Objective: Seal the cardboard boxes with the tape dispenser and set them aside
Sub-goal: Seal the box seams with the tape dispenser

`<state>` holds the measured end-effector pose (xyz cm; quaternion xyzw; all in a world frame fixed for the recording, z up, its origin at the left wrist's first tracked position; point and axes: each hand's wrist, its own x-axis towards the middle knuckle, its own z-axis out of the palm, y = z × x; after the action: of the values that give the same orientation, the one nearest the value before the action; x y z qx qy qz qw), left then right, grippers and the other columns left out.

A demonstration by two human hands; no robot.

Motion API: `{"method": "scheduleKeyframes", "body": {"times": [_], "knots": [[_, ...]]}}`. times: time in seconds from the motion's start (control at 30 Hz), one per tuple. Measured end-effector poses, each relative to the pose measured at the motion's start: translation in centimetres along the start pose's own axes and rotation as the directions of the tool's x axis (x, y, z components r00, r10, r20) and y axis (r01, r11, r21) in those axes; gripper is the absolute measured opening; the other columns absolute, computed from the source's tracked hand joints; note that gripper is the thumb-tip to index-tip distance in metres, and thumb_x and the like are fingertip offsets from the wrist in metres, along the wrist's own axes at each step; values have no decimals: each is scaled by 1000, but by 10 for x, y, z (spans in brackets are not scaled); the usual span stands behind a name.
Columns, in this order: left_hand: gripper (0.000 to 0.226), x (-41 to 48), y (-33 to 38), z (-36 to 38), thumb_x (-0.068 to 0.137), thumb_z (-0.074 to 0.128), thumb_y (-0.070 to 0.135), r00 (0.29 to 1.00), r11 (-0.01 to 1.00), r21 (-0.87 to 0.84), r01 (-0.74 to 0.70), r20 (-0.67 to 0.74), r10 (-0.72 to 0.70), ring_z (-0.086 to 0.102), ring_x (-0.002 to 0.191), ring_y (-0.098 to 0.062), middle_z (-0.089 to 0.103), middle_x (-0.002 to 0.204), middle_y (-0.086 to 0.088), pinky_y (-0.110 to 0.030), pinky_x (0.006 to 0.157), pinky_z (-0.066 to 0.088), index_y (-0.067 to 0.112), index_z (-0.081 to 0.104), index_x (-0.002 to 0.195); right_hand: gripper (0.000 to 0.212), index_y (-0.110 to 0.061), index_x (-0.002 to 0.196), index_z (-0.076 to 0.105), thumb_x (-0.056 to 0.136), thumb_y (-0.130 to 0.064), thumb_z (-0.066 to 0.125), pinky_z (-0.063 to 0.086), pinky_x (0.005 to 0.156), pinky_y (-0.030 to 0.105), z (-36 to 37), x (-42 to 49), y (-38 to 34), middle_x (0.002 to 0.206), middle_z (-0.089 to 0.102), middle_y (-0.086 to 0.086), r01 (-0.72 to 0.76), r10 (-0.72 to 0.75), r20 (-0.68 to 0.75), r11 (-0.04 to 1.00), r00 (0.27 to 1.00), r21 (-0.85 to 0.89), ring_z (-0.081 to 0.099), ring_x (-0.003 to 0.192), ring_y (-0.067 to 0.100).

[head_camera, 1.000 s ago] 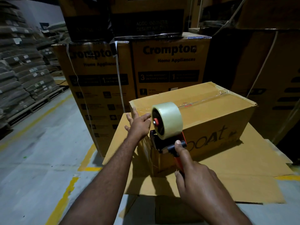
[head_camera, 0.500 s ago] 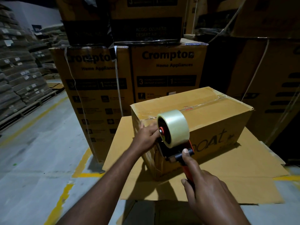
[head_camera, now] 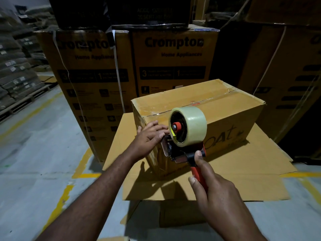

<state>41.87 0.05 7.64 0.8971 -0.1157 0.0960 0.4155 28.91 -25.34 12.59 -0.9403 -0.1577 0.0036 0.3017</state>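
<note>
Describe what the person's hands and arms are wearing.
The left hand and right hand are bare: no gloves, rings or watch visible in the dim light. The left forearm and right forearm show no sleeve up to the picture's edge.

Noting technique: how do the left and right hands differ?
The left hand presses the box at its near end, fingers extended; the right hand curls round the tape dispenser by its orange handle. The left hand is farther from the camera, the right hand nearer. Both work at that end.
</note>
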Motion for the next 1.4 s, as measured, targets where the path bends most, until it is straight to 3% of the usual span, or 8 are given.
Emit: {"method": "scheduleKeyframes", "body": {"times": [0.2,0.4,0.5,0.6,0.83,0.97,1.27,1.4], "knots": [[27,1,3,-3,90,40,67,999,999,-13,30,-30,-31,20,141,12,38,122,62,-67,118,-2,64,55,113,75,-59,135,-32,100,-54,34,36,78,12,-4,-10,1,123,59,-14,-2,6,61,998,998,-61,45,91,-2],[29,2,10,-7,85,44,72,997,997,59,51,51,-54,15,147,4,33,130,59,-69,117,8,76,51,113,78,-56,129,-41,102,-53,32,41,85,17,14,-7,8,126,57,-11,-15,25,101,995,995,-99,53,103,3],[30,-1,17,-6,91,50,60,991,996,59,65,111,-71,9,150,2,25,129,64,-66,119,15,83,47,109,77,-55,134,-39,104,-52,31,41,82,18,18,-1,7,126,56,-11,-16,25,94,995,995,-95,52,99,4],[34,-5,16,-8,103,51,39,980,994,-48,101,179,-90,0,151,1,25,125,67,-59,124,13,68,52,120,76,-52,142,-33,104,-49,33,43,84,19,22,3,6,126,57,-9,-31,36,83,998,996,-60,54,102,6],[39,-17,6,4,102,56,27,995,995,-40,94,17,-94,4,154,-2,36,155,30,-60,121,25,60,54,123,83,-52,133,-41,104,-48,36,46,84,19,31,18,3,120,60,-8,16,-9,98,997,995,-74,56,98,5],[38,-15,-5,5,99,58,20,995,995,26,98,-15,-98,7,152,3,32,136,55,-67,116,26,47,63,126,91,-48,117,-57,105,-46,33,45,77,18,35,23,-6,122,55,-5,34,-5,166,984,986,-177,54,89,5],[48,-19,-12,4,92,71,16,979,992,1,128,-160,-126,19,151,-2,50,145,28,-60,117,32,54,62,120,82,-47,149,-26,104,-43,43,46,89,24,54,26,-25,122,59,-7,-93,86,162,995,983,39,54,96,6],[43,-8,-5,5,90,67,36,986,995,-3,100,-135,-100,22,150,-1,45,126,53,-65,115,30,73,56,108,80,-48,150,-20,102,-46,45,45,91,21,36,29,-21,121,58,-12,-115,111,144,993,983,24,47,92,2]]}}
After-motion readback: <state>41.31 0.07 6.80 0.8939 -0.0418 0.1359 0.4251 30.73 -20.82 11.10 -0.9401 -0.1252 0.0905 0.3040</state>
